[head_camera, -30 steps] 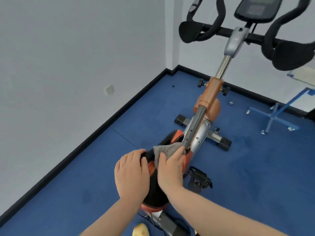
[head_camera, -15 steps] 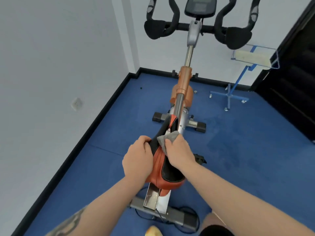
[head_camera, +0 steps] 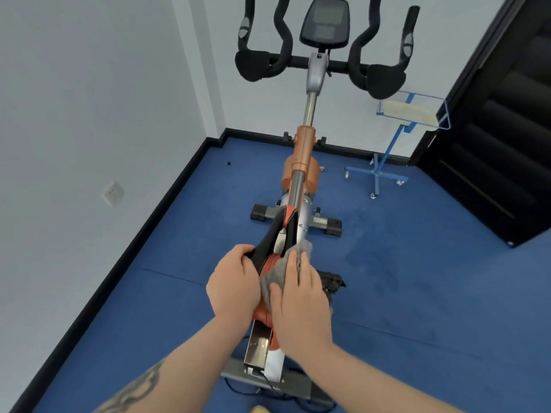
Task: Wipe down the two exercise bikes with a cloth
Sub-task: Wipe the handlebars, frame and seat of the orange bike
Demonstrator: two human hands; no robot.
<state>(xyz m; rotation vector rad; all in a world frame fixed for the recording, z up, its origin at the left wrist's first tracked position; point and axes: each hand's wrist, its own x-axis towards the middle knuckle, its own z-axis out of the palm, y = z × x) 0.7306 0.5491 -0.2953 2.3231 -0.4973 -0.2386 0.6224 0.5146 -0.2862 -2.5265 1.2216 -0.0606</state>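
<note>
Blue carpeted floor (head_camera: 417,293), black skirting at walls. On it: exercise bike (head_camera: 301,186) on front & rear stabiliser feet, blue wheeled stand (head_camera: 376,174) near back wall, black cable by rear foot.

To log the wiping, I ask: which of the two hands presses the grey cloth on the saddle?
The right hand: the grey cloth lies under it, while the left hand grips the saddle bare.

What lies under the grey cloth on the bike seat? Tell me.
The grey cloth lies on the orange and black bike saddle, pressed by the right hand. The saddle's surface beneath it is covered.
</note>
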